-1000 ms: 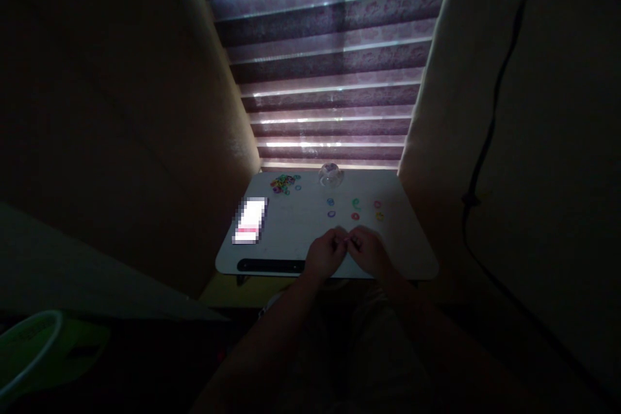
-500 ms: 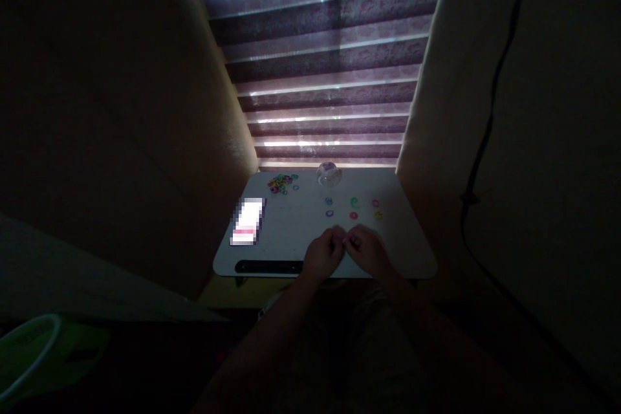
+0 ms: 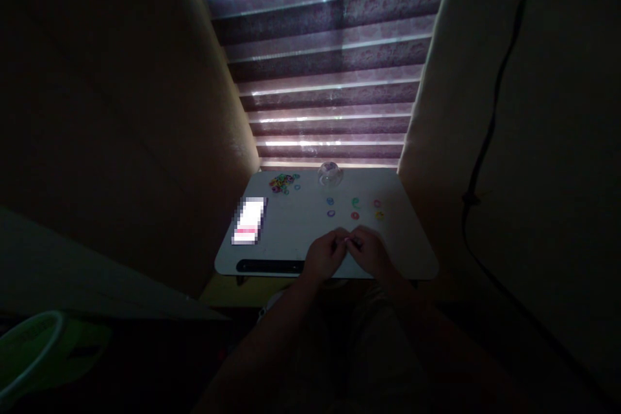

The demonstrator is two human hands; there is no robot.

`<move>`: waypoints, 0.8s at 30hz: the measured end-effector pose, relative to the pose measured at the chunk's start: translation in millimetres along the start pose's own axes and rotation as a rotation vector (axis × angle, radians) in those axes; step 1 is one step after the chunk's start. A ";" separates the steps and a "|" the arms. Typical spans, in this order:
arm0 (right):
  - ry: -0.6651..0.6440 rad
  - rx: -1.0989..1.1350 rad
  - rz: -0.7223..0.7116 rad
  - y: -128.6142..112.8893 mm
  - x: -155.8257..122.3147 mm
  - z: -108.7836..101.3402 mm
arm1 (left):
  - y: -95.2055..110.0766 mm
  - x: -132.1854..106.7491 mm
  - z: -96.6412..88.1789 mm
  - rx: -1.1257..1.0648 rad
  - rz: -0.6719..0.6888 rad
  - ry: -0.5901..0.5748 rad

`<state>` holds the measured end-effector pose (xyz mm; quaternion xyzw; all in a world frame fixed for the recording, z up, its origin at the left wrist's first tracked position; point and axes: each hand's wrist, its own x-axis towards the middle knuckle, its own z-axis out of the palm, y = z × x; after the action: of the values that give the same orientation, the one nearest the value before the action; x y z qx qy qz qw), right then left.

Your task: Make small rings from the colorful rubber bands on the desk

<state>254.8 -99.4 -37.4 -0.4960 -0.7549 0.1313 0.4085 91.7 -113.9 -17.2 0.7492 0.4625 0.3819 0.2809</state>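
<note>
My left hand and my right hand meet over the table's near side, fingertips pinched together. Between them shows a tiny pinkish elastic band, partly hidden by the fingers; its exact shape is too dark to make out. Just beyond the hands lie small coloured elastic bands in two rows: a blue one, a green one, and a pink one behind; a purple one, a red one, and a yellow one in front.
A loose pile of mixed bands lies at the table's far left. A clear rounded container stands at the back, by the blind. At left is a lit phone; a dark slot runs along the white table's near edge.
Both hands stay together in nearly the same place, with slight finger movement around the pinkish band. The whole view has shifted a little; the bands on the table lie as before.
</note>
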 end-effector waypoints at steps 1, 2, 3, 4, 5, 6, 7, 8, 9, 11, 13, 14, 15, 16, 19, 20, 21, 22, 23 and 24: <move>-0.005 -0.006 -0.003 -0.5 0.2 -0.2 | -0.6 0.2 0.3 0.001 -0.003 0.003; -0.010 -0.011 -0.003 -1.0 0.5 -0.3 | -1.3 0.4 0.6 0.004 -0.011 0.008; -0.015 -0.014 0.000 -1.6 0.8 -0.6 | -2.1 0.6 0.8 0.006 -0.021 0.014; -0.019 -0.017 0.003 -2.1 1.0 -0.9 | -3.0 0.8 1.1 0.008 -0.032 0.022; -0.023 -0.018 0.003 -2.6 1.2 -1.2 | -3.9 0.9 1.3 0.010 -0.042 0.031; -0.028 -0.020 0.000 -3.1 1.3 -1.6 | -4.8 1.0 1.5 0.015 -0.052 0.040; -0.031 -0.023 -0.006 -3.5 1.3 -2.1 | -5.5 1.1 1.8 0.021 -0.062 0.046; -0.033 -0.028 -0.013 -3.9 1.3 -2.5 | -6.1 1.2 2.0 0.027 -0.070 0.052; -0.033 -0.035 -0.016 -4.3 1.2 -2.9 | -6.5 1.2 2.3 0.033 -0.077 0.059; -0.028 -0.043 -0.018 -4.9 1.0 -3.5 | -6.8 1.4 2.7 0.046 -0.085 0.067; -0.021 -0.040 -0.020 -5.4 0.7 -3.9 | -6.3 1.6 3.1 0.052 -0.089 0.059; -0.020 -0.038 -0.022 -5.5 0.6 -4.0 | -5.9 1.7 3.3 0.057 -0.094 0.055; -0.020 -0.035 -0.026 -5.5 0.5 -4.0 | -5.6 1.8 3.5 0.063 -0.102 0.051; -0.021 -0.029 -0.029 -5.4 0.3 -3.9 | -5.2 1.9 3.6 0.068 -0.111 0.050; -0.003 0.010 -0.030 -4.3 -0.1 -3.1 | -4.5 1.8 4.0 0.078 -0.127 0.060; 0.004 0.027 -0.032 -3.8 -0.2 -2.8 | -4.4 1.7 4.2 0.079 -0.129 0.063; 0.010 0.042 -0.033 -3.3 -0.2 -2.4 | -4.4 1.6 4.3 0.080 -0.132 0.067; 0.011 0.058 -0.034 -2.9 -0.3 -2.1 | -4.4 1.6 4.4 0.082 -0.138 0.070; 0.009 0.072 -0.035 -2.5 -0.3 -1.8 | -4.5 1.5 4.6 0.085 -0.146 0.075; 0.003 0.082 -0.036 -2.1 -0.2 -1.7 | -4.7 1.5 4.8 0.090 -0.155 0.080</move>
<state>254.7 -101.0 -35.2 -0.4655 -0.7570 0.1541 0.4318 93.9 -110.9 -23.0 0.7073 0.5466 0.3676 0.2566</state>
